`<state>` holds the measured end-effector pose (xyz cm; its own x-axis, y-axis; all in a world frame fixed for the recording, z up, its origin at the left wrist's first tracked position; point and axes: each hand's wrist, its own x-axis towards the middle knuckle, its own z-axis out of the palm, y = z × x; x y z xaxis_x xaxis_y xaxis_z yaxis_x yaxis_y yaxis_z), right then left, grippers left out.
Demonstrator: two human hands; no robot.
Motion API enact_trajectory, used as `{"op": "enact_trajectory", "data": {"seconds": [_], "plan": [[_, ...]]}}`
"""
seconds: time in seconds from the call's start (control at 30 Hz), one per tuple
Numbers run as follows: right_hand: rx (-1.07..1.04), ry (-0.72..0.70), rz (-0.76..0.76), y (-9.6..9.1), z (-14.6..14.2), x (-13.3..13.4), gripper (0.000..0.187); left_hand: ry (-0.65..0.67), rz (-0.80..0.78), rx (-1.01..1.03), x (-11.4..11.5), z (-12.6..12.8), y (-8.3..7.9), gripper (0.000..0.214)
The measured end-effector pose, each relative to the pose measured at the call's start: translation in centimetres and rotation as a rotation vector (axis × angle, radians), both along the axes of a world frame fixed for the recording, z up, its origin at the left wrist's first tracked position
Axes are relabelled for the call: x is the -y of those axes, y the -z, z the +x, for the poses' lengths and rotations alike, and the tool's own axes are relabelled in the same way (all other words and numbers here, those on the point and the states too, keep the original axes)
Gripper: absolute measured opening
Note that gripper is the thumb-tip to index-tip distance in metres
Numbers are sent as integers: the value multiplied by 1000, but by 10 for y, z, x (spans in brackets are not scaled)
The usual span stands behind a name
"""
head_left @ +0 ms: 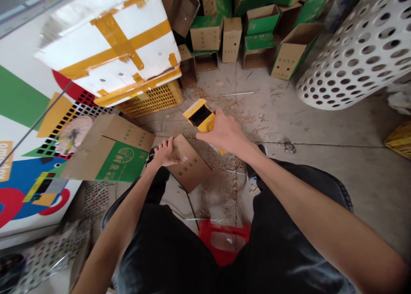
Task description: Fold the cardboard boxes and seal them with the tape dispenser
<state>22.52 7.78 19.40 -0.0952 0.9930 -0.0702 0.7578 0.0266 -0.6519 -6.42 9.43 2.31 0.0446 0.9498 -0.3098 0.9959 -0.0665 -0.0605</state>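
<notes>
My right hand (224,132) is shut on a yellow handheld tape dispenser (200,116), which has a black opening on its face. Below and to the left, my left hand (165,153) grips the edge of a small brown cardboard box (190,164) printed with green markings. This box lies tilted on the concrete floor (276,118). A larger cardboard box with a green printed panel (111,152) sits against its left side. Part of the dispenser is hidden behind my right fingers.
Several green-and-brown cardboard boxes (244,33) are heaped ahead. A white board with yellow tape (109,46) rests on a yellow plastic crate (154,99). A perforated white bin (356,54) stands right. Wood shavings cover the floor, and a red stool (223,242) sits between my legs.
</notes>
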Motion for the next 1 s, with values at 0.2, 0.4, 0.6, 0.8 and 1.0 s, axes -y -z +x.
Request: {"op": "enact_trajectory", "data": {"seconds": [0.2, 0.4, 0.6, 0.8, 1.0], "plan": [[-8, -6, -3, 0, 2, 1, 69, 2, -30, -6, -3, -6, 6, 132], [0, -1, 1, 2, 1, 1, 68, -15, 38, -12, 1, -2, 8, 134], [27, -19, -3, 1, 0, 2, 66, -19, 108, -18, 5, 4, 10, 131], [29, -29, -1, 3, 1, 2, 68, -32, 142, -11, 8, 9, 9, 129], [28, -32, 1, 0, 0, 4, 69, -39, 201, 0, 12, 19, 4, 121]]}}
